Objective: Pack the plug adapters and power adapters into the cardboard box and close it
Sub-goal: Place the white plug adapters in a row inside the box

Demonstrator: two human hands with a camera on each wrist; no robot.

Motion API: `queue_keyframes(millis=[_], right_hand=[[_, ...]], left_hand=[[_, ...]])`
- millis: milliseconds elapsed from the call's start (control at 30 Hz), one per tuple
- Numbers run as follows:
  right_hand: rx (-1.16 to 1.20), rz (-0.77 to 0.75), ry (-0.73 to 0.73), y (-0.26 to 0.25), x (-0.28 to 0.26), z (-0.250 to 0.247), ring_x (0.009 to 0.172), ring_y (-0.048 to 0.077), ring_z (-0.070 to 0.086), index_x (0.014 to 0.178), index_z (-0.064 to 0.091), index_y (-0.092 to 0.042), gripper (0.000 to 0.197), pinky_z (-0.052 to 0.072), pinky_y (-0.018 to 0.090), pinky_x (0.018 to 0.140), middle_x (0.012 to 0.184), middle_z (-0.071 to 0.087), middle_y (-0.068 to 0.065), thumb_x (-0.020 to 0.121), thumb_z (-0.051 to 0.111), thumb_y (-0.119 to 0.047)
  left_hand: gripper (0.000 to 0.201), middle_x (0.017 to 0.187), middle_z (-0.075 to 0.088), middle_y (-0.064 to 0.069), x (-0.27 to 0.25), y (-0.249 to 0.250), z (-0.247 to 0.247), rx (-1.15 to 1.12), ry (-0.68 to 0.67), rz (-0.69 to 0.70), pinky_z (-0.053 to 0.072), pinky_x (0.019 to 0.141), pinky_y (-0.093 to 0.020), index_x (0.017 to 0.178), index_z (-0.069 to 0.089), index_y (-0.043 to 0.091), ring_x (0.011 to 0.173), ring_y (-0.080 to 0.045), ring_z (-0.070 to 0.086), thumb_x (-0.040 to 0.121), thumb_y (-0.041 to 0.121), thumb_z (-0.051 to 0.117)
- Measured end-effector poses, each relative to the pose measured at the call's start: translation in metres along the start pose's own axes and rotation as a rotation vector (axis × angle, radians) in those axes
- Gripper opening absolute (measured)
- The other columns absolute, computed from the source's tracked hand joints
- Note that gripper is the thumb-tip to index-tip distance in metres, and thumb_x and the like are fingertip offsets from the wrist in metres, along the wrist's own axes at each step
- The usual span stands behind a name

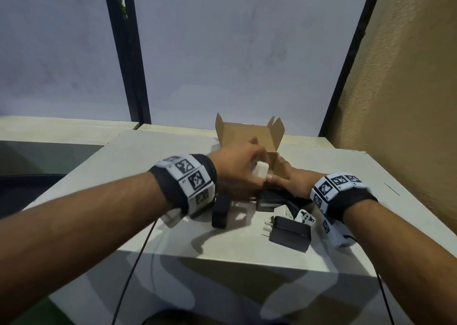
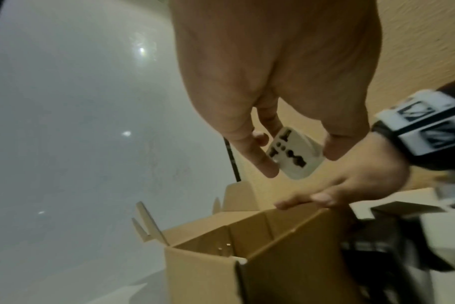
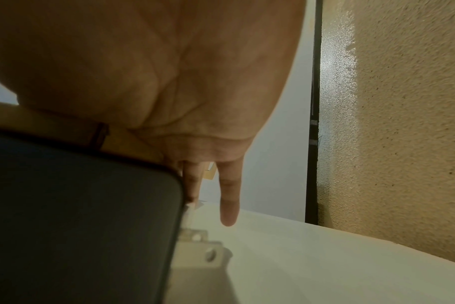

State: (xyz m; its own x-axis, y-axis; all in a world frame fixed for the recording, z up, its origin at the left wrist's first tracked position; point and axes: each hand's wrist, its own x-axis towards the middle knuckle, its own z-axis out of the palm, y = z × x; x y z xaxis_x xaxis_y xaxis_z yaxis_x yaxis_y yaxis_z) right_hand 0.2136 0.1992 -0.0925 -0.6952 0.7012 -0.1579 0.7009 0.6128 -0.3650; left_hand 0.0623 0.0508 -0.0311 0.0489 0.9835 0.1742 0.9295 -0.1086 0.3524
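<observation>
My left hand (image 1: 243, 173) pinches a white plug adapter (image 1: 261, 170) between thumb and fingers, just above the near rim of the open cardboard box (image 1: 247, 136). The left wrist view shows the white plug adapter's socket face (image 2: 290, 153) over the box (image 2: 208, 271), where another adapter's prongs (image 2: 225, 248) show inside. My right hand (image 1: 284, 176) rests its straight fingers (image 2: 322, 198) on the box's near right rim. Black power adapters (image 1: 289, 233) (image 1: 268, 199) (image 1: 220, 210) and a white plug adapter (image 1: 306, 218) lie on the table in front of the box.
The pale table (image 1: 148, 156) ends close to me, with cables hanging over its front edge. A rough tan wall (image 1: 408, 102) stands at the right and frosted panels behind the box. In the right wrist view a black adapter (image 3: 78, 216) fills the lower left.
</observation>
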Motion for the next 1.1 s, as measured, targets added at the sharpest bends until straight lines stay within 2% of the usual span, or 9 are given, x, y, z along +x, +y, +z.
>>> queue_keyframes(millis=[133,267,400,467,567,667,767,933,1100], right_hand=[[-0.013,-0.009,0.034,-0.01,-0.015,-0.005,0.135,0.029,0.04,0.153,0.003,-0.029,0.086,0.031,0.043,0.111,0.156,0.031,0.006,0.086,0.038,-0.07],[-0.024,-0.008,0.017,-0.007,-0.013,-0.005,0.143,0.028,0.03,0.154,0.001,-0.028,0.092,0.022,0.042,0.114,0.159,0.025,0.006,0.083,0.035,-0.076],[-0.021,-0.035,0.001,-0.008,-0.016,-0.007,0.14,0.027,0.035,0.153,0.005,-0.026,0.086,0.027,0.039,0.111,0.158,0.028,0.005,0.087,0.037,-0.07],[-0.018,-0.056,0.009,-0.008,-0.017,-0.008,0.138,0.026,0.037,0.153,0.006,-0.026,0.084,0.028,0.037,0.11,0.156,0.031,0.005,0.088,0.037,-0.069],[0.001,-0.075,-0.002,-0.006,-0.015,-0.008,0.139,0.025,0.037,0.152,0.005,-0.027,0.085,0.027,0.038,0.11,0.155,0.033,0.003,0.087,0.036,-0.071],[-0.035,-0.045,-0.011,-0.003,-0.009,-0.006,0.135,0.027,0.042,0.152,0.002,-0.031,0.097,0.033,0.044,0.11,0.153,0.038,0.002,0.075,0.028,-0.085],[-0.051,-0.041,-0.007,-0.001,-0.004,-0.004,0.133,0.027,0.044,0.151,0.003,-0.035,0.107,0.036,0.046,0.108,0.152,0.039,0.003,0.063,0.02,-0.093],[-0.064,-0.036,-0.009,0.001,0.0,-0.003,0.132,0.029,0.046,0.15,0.001,-0.038,0.118,0.038,0.049,0.106,0.152,0.039,0.003,0.051,0.012,-0.101],[-0.043,-0.027,-0.022,0.001,0.0,-0.003,0.131,0.028,0.047,0.15,0.001,-0.039,0.117,0.038,0.049,0.106,0.151,0.041,0.003,0.052,0.013,-0.101]], left_hand=[[0.037,0.108,0.05,0.002,0.024,-0.017,-0.01,-0.037,0.082,-0.085,0.056,0.077,-0.029,0.091,0.053,0.027,0.097,-0.018,0.056,0.068,0.027,0.082],[0.033,0.097,0.061,0.003,0.041,-0.031,-0.003,-0.036,-0.008,-0.17,0.055,0.063,-0.027,0.078,0.053,0.029,0.09,-0.019,0.063,0.065,0.024,0.083],[0.042,0.109,0.064,0.002,0.053,-0.038,0.009,0.037,-0.113,-0.189,0.057,0.083,-0.035,0.105,0.065,0.027,0.099,-0.019,0.06,0.066,0.025,0.083],[0.042,0.11,0.062,0.002,0.059,-0.036,0.013,0.089,-0.14,-0.179,0.056,0.087,-0.038,0.109,0.066,0.026,0.102,-0.02,0.058,0.07,0.022,0.082],[0.033,0.11,0.064,-0.001,0.068,-0.035,0.023,0.21,-0.241,-0.16,0.053,0.089,-0.035,0.108,0.067,0.019,0.102,-0.022,0.059,0.076,0.015,0.077],[0.034,0.117,0.065,-0.002,0.074,-0.034,0.031,0.35,-0.326,-0.113,0.049,0.083,-0.028,0.113,0.065,0.019,0.106,-0.023,0.06,0.083,0.004,0.068],[0.037,0.118,0.064,0.002,0.075,-0.034,0.033,0.474,-0.311,-0.059,0.045,0.078,-0.028,0.118,0.062,0.027,0.107,-0.023,0.058,0.085,0.012,0.068],[0.041,0.127,0.059,0.005,0.074,-0.038,0.035,0.634,-0.191,0.029,0.042,0.091,-0.034,0.125,0.059,0.032,0.116,-0.022,0.048,0.085,0.032,0.069],[0.032,0.127,0.058,0.007,0.07,-0.037,0.035,0.58,-0.168,0.113,0.043,0.091,-0.031,0.119,0.065,0.032,0.116,-0.019,0.05,0.087,0.027,0.067]])
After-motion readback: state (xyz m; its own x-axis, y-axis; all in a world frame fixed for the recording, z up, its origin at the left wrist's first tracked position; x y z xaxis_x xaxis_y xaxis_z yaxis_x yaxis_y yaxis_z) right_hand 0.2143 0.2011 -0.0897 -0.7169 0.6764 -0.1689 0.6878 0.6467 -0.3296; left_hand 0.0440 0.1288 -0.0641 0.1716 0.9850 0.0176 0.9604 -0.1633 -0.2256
